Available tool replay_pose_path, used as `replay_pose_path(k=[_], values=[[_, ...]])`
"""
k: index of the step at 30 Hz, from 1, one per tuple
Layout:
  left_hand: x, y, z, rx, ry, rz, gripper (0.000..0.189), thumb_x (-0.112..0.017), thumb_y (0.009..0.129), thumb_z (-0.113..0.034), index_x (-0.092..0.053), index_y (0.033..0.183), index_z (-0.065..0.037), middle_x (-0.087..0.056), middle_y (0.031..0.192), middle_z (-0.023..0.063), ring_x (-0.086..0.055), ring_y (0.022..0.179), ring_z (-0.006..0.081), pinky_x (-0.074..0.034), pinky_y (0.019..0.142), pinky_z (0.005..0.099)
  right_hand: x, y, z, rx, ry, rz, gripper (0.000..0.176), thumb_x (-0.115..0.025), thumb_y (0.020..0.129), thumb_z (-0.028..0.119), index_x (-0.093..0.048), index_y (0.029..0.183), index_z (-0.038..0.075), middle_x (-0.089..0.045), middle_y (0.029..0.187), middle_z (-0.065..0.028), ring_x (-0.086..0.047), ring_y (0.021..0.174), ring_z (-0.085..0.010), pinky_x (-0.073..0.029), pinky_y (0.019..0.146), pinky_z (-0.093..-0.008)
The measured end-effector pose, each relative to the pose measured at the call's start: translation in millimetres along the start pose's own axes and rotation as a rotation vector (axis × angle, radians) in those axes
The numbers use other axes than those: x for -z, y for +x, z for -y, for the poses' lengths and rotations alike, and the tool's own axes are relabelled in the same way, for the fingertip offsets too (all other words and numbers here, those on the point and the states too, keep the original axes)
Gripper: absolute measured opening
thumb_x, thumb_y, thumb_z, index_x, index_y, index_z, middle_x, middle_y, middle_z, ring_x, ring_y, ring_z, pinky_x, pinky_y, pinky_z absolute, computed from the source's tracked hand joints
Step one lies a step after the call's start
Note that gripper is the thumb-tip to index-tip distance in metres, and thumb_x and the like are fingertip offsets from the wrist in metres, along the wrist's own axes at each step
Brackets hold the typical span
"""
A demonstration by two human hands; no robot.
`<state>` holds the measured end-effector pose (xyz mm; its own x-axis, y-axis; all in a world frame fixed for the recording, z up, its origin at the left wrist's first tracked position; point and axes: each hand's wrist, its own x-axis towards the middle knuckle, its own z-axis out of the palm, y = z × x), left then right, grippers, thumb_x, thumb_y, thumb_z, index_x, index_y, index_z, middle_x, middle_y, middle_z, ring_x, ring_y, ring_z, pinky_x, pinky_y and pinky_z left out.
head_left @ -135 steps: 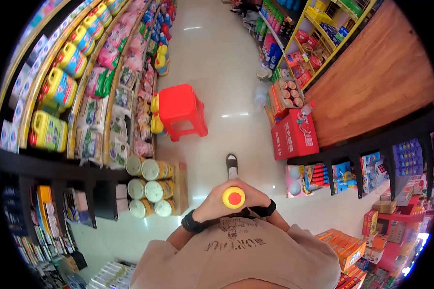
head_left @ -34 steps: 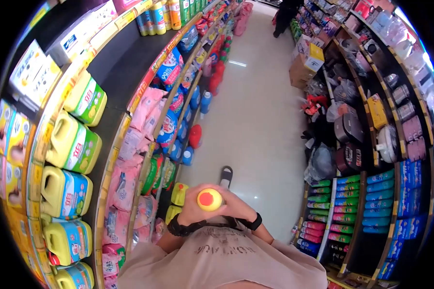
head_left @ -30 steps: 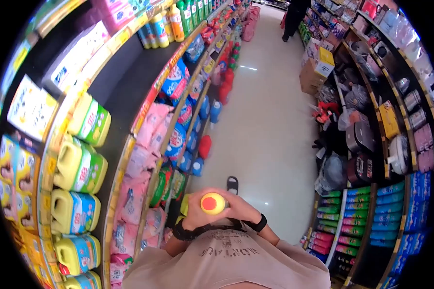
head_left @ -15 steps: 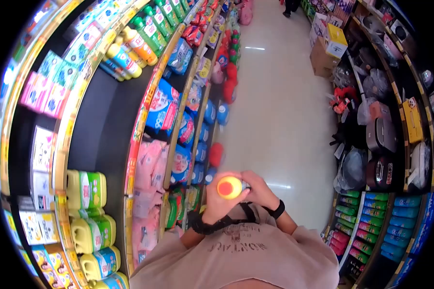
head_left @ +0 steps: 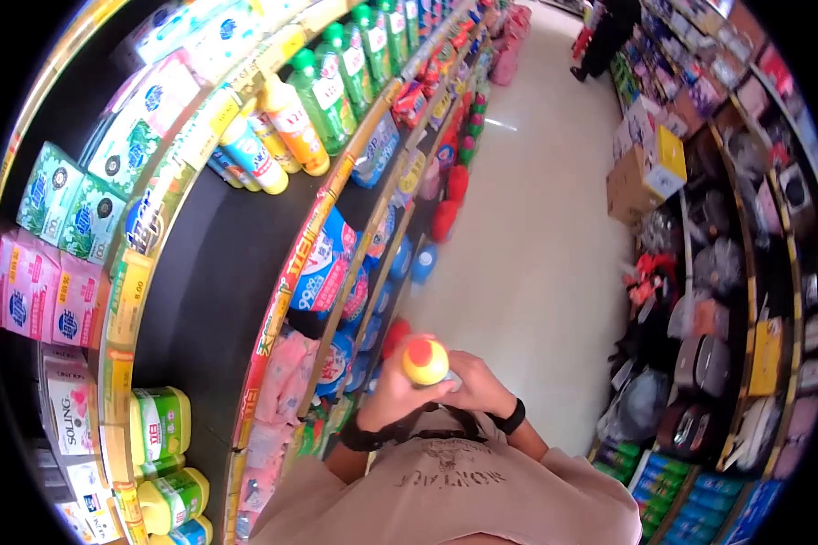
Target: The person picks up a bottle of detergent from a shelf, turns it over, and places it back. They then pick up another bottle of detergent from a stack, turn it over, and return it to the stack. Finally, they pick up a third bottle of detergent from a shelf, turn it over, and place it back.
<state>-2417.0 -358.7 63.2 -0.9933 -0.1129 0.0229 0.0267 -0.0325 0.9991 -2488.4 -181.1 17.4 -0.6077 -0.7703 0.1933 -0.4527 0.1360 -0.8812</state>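
Observation:
A yellow bottle with a red-orange cap is held upright in front of the chest, seen from above. My left hand is wrapped round it from the left side. My right hand is close beside it on the right, its fingers bent round a small grey-blue thing that is mostly hidden. Bottles with yellow and white caps stand on the left shelf, next to green bottles.
Left shelves hold yellow jugs, blue bags and pink packs. Cardboard boxes stand on the aisle floor by the right shelves. A person in dark clothes is far up the aisle.
The view has turned toward the left shelf, whose bottles now look larger and lower. Both hands still hold their things in front of the chest. More of the distant person shows.

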Motion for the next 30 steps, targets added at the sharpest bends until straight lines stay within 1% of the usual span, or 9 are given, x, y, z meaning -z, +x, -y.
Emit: replay_pose_path(k=[4,6,9,12,13,17,20,25,30], values=[[43,30,-20,-0.111,0.065,-0.276,0.071,-0.088,0.079,-0.016,-0.047,0.135,0.003,-0.065,0.118,0.012,-0.064,0.108,0.0209,-0.052,0.094,0.0344,13,94,9,0.15,0.086,0.117,0.055,-0.084,0.077,0.028,-0.063,0.121,0.003,-0.067,0.099,-0.0176,-0.065,0.093,-0.0406,-0.052,0.079,-0.0442],[63,35,-21,-0.023,0.256,-0.329,0.092,-0.081,0.085,-0.012,-0.022,0.155,0.002,-0.056,0.137,0.0166,-0.058,0.124,0.0256,-0.049,0.102,0.0377,8,133,6,0.146,0.029,0.168,0.047,-0.084,0.077,0.03,-0.065,0.11,0.002,-0.066,0.093,-0.0188,-0.066,0.086,-0.0413,-0.053,0.075,-0.0446],[80,40,-37,0.016,0.321,-0.367,0.1,-0.072,0.093,-0.01,0.0,0.162,0.0,-0.042,0.154,0.0212,-0.053,0.133,0.0265,-0.045,0.107,0.0377,-1,190,13,0.221,0.147,0.147,0.045,-0.083,0.077,0.034,-0.064,0.099,0.0,-0.065,0.087,-0.0202,-0.064,0.078,-0.0438,-0.053,0.07,-0.0454],[90,54,-30,-0.146,0.226,-0.498,0.091,-0.064,0.098,-0.005,0.0,0.162,0.0,-0.04,0.155,0.0206,-0.05,0.135,0.0262,-0.044,0.109,0.0381,4,234,28,0.328,-0.002,0.075,0.046,-0.084,0.076,0.036,-0.063,0.095,0.0,-0.064,0.087,-0.0204,-0.063,0.078,-0.0434,-0.052,0.069,-0.046],[95,64,-32,-0.262,0.38,-0.565,0.086,-0.064,0.099,-0.01,-0.005,0.159,0.006,-0.057,0.136,0.0252,-0.064,0.118,0.0296,-0.052,0.097,0.0382,2,248,28,0.392,-0.013,0.032,0.046,-0.085,0.074,0.036,-0.062,0.092,0.0,-0.063,0.084,-0.0196,-0.063,0.076,-0.0417,-0.05,0.066,-0.0457],[115,103,-52,-0.294,0.461,-0.678,0.076,-0.058,0.101,-0.005,-0.011,0.16,0.006,-0.055,0.14,0.0213,-0.06,0.122,0.025,-0.05,0.1,0.0346,5,300,31,0.451,-0.039,0.014,0.045,-0.084,0.072,0.036,-0.06,0.086,0.001,-0.06,0.079,-0.0176,-0.061,0.074,-0.0394,-0.048,0.064,-0.045],[127,129,-58,-0.234,0.222,-0.756,0.074,-0.049,0.101,0.004,-0.008,0.162,0.003,-0.045,0.152,0.0179,-0.049,0.136,0.0236,-0.039,0.112,0.0361,4,344,27,0.612,0.023,-0.033,0.042,-0.083,0.073,0.034,-0.06,0.086,0.001,-0.061,0.081,-0.0164,-0.061,0.075,-0.0384,-0.049,0.064,-0.0454],[155,168,-71,-0.244,0.341,-0.875,0.078,-0.057,0.097,0.008,-0.013,0.161,0.003,-0.05,0.148,0.0151,-0.054,0.129,0.0208,-0.046,0.104,0.0327,-6,393,15,0.671,-0.02,-0.092,0.053,-0.081,0.075,0.03,-0.063,0.111,-0.005,-0.062,0.093,-0.0182,-0.058,0.092,-0.0377,-0.048,0.083,-0.0455],[161,198,-85,-0.244,0.43,-1.025,0.075,-0.064,0.094,0.008,-0.025,0.158,0.004,-0.054,0.142,0.0161,-0.057,0.124,0.02,-0.05,0.099,0.0312,-6,415,17,0.657,0.082,-0.136,0.064,-0.078,0.079,0.018,-0.055,0.132,-0.009,-0.062,0.105,-0.0197,-0.058,0.097,-0.0388,-0.049,0.085,-0.0454]])
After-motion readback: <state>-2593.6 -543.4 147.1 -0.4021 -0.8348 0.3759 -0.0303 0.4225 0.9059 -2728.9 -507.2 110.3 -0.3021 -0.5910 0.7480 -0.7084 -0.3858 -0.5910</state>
